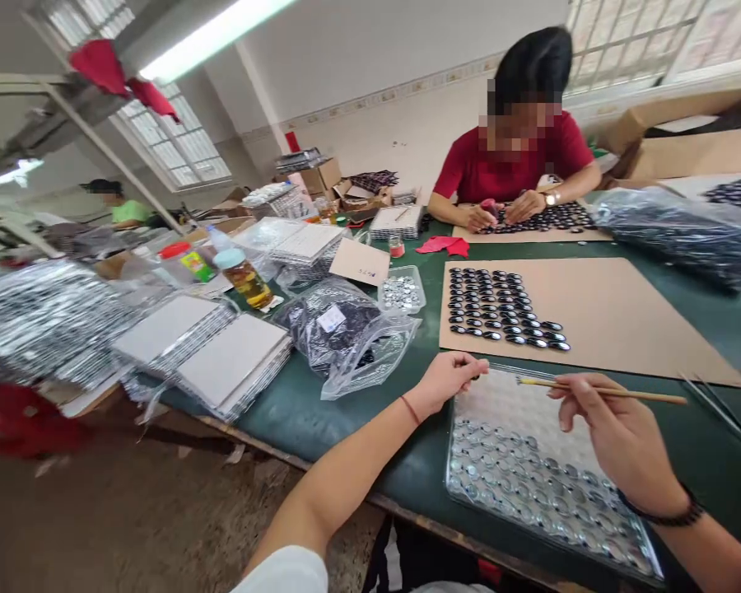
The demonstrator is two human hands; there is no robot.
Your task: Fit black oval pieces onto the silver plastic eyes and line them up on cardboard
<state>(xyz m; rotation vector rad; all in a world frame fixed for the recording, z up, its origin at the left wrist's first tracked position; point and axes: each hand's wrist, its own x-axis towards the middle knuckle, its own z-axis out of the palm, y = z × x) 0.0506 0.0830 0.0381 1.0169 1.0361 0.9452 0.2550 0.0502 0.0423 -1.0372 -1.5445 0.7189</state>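
My left hand (448, 379) rests with fingers curled at the far left corner of a clear sheet (491, 403) covered with several round glass domes; whether it pinches one I cannot tell. My right hand (617, 432) hovers over the sheet's right side and holds a thin wooden stick (598, 392) that points left. Beyond the sheet lies a brown cardboard (623, 317) with rows of dark domed pieces (500, 313) at its left end.
A plastic bag of dark pieces (339, 329), a small clear tray (401, 292) and stacked white cards (235, 358) lie to the left. A person in red (519, 156) works opposite on another cardboard. Tweezers (722, 408) lie at right. The table edge (321, 453) runs near.
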